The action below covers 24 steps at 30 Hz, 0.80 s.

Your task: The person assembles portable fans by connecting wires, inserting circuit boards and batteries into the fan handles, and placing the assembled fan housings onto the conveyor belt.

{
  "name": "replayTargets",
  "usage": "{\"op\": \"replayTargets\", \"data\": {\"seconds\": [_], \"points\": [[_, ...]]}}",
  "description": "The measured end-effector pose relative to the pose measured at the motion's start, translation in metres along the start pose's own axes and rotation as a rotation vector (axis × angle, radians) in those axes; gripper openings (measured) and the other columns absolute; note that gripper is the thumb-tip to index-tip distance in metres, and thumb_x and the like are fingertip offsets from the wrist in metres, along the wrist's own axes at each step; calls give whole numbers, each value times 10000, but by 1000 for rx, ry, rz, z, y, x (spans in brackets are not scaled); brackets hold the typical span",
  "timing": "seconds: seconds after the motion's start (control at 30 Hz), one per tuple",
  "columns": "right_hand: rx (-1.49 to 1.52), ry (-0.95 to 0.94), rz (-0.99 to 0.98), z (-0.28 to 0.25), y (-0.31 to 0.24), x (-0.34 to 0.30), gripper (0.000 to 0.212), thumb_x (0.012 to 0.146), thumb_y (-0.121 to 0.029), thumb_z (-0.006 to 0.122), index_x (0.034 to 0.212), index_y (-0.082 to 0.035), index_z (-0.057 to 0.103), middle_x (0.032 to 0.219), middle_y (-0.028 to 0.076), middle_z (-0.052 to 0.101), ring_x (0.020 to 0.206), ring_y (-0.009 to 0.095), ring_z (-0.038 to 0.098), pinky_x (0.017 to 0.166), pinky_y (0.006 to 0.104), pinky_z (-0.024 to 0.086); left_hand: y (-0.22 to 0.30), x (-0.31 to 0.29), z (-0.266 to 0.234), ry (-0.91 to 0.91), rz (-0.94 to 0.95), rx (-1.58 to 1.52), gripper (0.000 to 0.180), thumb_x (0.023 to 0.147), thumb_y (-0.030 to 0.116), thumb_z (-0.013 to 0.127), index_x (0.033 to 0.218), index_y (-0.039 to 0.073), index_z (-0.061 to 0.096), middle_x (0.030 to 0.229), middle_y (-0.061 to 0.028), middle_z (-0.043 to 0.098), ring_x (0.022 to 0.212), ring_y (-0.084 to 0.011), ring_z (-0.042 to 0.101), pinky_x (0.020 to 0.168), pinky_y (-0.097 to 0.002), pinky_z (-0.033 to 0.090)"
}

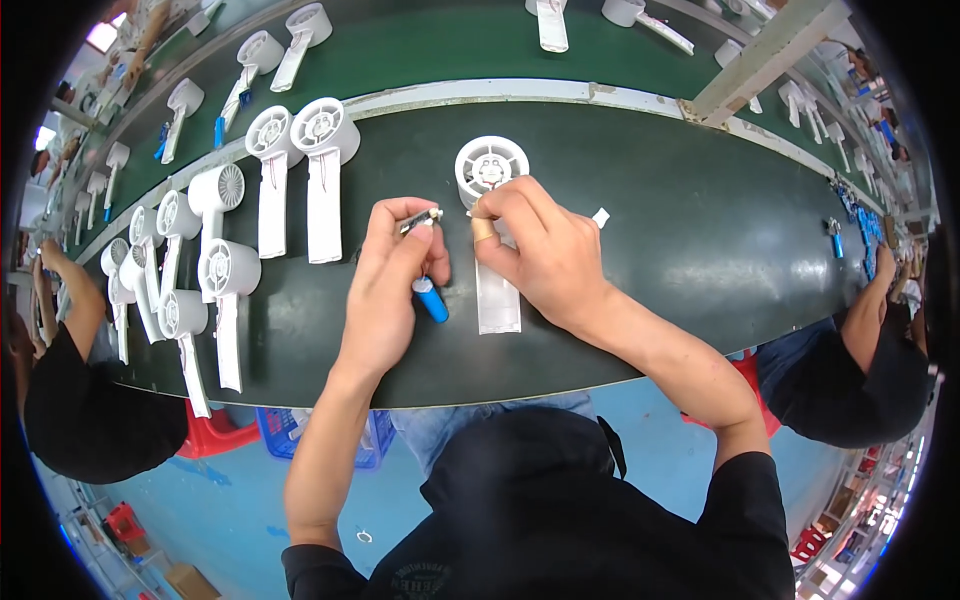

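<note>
My left hand is closed, pinching a small circuit board with a pale connector at its end between thumb and fingers. Just below those fingers is a blue cylindrical battery; whether a wire joins it to the board is hidden. In front of me lies a white handheld fan housing, its round spoked head away from me and its handle toward me. Over the neck of that housing, my right hand is closed in a pinch, with a tan wrap on one digit. What its fingertips hold is too small to tell.
Several white fan housings stand or lie on the dark green table to my left. A pale metal rail divides it from a green belt carrying more housings. Blue batteries lie far right, near another person's arm.
</note>
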State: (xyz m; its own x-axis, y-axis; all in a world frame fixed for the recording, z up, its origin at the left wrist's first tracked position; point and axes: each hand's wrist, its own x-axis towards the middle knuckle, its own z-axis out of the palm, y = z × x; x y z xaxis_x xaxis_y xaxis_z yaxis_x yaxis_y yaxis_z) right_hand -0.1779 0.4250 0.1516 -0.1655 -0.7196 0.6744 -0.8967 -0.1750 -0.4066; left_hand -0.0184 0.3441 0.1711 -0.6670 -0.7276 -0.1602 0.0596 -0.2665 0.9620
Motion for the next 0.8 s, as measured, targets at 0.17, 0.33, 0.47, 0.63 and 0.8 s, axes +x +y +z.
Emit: {"op": "replayTargets", "data": {"seconds": [0.17,0.33,0.47,0.63,0.8], "points": [[18,11,-3,-2,-1,2,227,746,-30,759,909,-68,606,892,38,619,640,203,645,521,318,505,-10,-2,5,60,239,363,234,962,75,618,1176,1,678,990,-66,658,801,-115,599,726,-248,486],[70,-11,43,1,-1,-1,224,758,-30,754,912,-58,593,850,53,589,642,197,617,540,317,498,-17,-3,7,121,318,309,284,907,38,688,1188,1,706,977,-79,674,813,-115,618,734,-244,493],[110,-23,68,4,0,-2,215,768,-24,745,913,-50,588,834,55,582,645,178,598,545,301,489,-18,-4,8,136,359,377,282,901,26,691,1181,-11,705,981,-88,684,814,-118,634,720,-249,504],[92,-44,56,2,-1,-3,201,776,-17,739,905,-48,588,826,54,577,647,176,591,551,302,486,-16,-6,7,118,380,404,279,896,11,691,1173,-16,705,982,-90,688,811,-124,647,703,-261,519],[142,-62,65,2,1,-3,213,769,-7,746,912,-38,591,825,52,574,634,155,577,543,290,473,-10,-7,5,91,481,636,287,876,5,707,1163,-10,708,986,-102,687,800,-169,664,684,-289,532]]}}
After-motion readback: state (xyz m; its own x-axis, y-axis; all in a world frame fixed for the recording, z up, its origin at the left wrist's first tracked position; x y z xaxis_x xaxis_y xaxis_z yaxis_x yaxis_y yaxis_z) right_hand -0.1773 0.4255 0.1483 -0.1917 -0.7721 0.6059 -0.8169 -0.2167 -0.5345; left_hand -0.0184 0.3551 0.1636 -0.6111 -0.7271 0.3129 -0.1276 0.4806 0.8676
